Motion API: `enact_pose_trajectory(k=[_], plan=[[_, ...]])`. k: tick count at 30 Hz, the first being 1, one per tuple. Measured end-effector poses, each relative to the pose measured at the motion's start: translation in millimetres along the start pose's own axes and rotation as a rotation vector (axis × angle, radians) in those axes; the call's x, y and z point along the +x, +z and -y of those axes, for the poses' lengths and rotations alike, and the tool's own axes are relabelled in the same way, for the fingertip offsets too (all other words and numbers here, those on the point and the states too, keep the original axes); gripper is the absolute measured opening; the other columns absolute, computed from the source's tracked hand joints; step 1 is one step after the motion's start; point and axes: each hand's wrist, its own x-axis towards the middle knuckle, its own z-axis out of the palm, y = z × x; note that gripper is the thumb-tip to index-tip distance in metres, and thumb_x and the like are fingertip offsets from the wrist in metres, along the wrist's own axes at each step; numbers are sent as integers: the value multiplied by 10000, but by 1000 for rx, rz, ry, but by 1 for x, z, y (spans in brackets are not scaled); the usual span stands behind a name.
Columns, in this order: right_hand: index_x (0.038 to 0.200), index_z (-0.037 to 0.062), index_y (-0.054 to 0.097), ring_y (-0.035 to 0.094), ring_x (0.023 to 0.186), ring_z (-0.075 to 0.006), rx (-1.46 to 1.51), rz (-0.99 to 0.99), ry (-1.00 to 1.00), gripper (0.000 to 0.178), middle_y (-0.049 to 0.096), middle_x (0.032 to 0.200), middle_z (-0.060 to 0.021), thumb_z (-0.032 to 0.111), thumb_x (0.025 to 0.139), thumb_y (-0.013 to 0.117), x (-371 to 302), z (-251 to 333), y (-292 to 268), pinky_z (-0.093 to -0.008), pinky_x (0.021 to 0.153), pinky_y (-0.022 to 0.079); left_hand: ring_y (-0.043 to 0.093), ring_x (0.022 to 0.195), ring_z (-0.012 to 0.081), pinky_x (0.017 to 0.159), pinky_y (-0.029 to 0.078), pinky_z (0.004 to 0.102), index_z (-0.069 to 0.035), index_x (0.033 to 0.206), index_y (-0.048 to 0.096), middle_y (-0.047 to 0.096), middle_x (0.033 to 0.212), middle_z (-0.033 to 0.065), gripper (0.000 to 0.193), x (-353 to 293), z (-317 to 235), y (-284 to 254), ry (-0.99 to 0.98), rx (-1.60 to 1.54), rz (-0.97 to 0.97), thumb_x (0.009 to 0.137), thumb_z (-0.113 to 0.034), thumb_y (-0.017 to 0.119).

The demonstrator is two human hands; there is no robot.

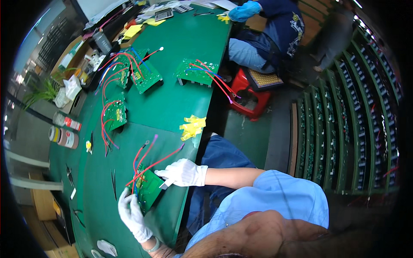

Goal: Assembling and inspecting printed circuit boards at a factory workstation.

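Note:
A green circuit board [150, 187] with red, blue and purple-tipped wires lies on the green table in front of me. My right hand [184, 173], in a white glove, is closed at its right edge, next to a small grey flat piece [166, 185] whose kind I cannot make out. At the board's left edge my left hand [132, 215], also gloved in white, has its fingers bent against the board near the wire roots. The wires [148, 157] rise from the board and fan out away from me. Part of the board's left side is hidden by the left fingers.
Several wired boards [146, 79] lie farther up the table [150, 112]. Tweezers [113, 184], yellow tape pieces [192, 127] and bottles [69, 138] lie around. A seated co-worker [275, 34] is at the far right, near a red stool [251, 101]. Board-filled racks [327, 129] stand right.

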Motion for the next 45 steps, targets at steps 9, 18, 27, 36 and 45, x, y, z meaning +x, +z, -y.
enact_pose_trajectory(k=[9,18,27,36,45], plan=[[1181,127,586,579,595,-223,5,-15,-4,443,559,726,-26,232,751,612,-7,-6,-3,-363,510,445,550,1006,153,861,465,260,9,1269,480,563,1199,107,370,-15,79,-3,-316,-240,-149,927,-83,587],[1230,159,589,632,682,-234,256,-241,154,451,597,769,-56,116,782,632,17,15,-1,-316,597,513,493,600,30,447,354,183,-12,1254,490,596,934,9,390,-30,43,3,-563,-456,-89,974,-282,517],[1263,117,573,662,721,-139,471,15,288,457,682,941,-76,42,823,669,12,22,4,-270,678,536,562,948,85,821,451,217,6,1233,534,608,1127,54,329,-26,10,-1,-617,-621,124,947,-154,553],[1269,56,577,580,765,-55,549,125,480,376,653,1163,-110,60,896,623,12,32,-16,-237,660,520,544,876,90,789,449,260,-6,1177,572,621,1003,56,307,-39,33,24,-489,-471,-67,974,-231,516],[1281,-31,537,551,743,-60,746,133,615,384,651,1094,-90,28,907,601,13,38,-25,-214,635,495,467,641,114,595,409,303,-5,997,553,529,711,77,231,-47,24,24,-437,-495,-76,984,-229,497]])
